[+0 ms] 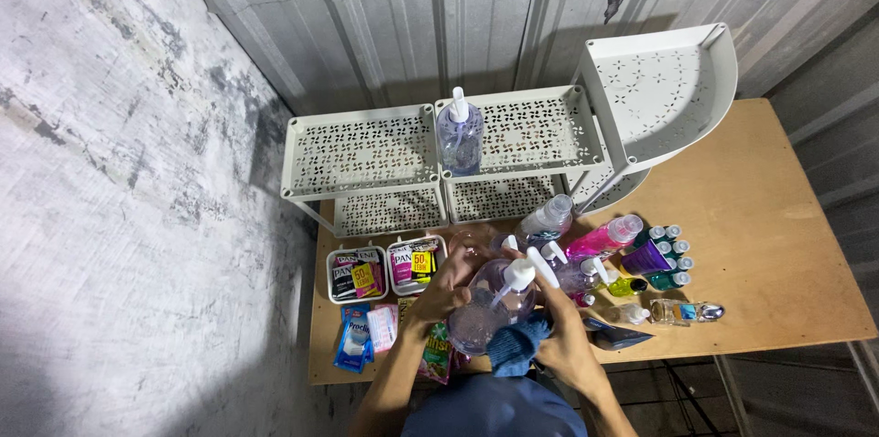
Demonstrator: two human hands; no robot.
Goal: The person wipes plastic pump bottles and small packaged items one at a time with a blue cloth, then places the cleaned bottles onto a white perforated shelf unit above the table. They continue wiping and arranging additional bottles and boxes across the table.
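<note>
Wooden table [778,245], white racks [362,153], crowded bottles [632,258]

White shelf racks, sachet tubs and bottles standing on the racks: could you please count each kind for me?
Rectangular shelf racks: 2
Quarter-round shelf rack: 1
Sachet tubs: 2
Bottle on the racks: 1
Total: 6

Bare wooden table [778,254] is lying open to the right, giving a hand clear passage there. Just right of the hands, a cluster of small coloured bottles [641,263] is crowding the way. To the left, two white tubs of sachets [385,272] and loose packets [362,334] are filling the near edge. At the far side, the white perforated rack [439,158] is blocking reach, a pump bottle [459,135] standing on its top shelf.
</note>
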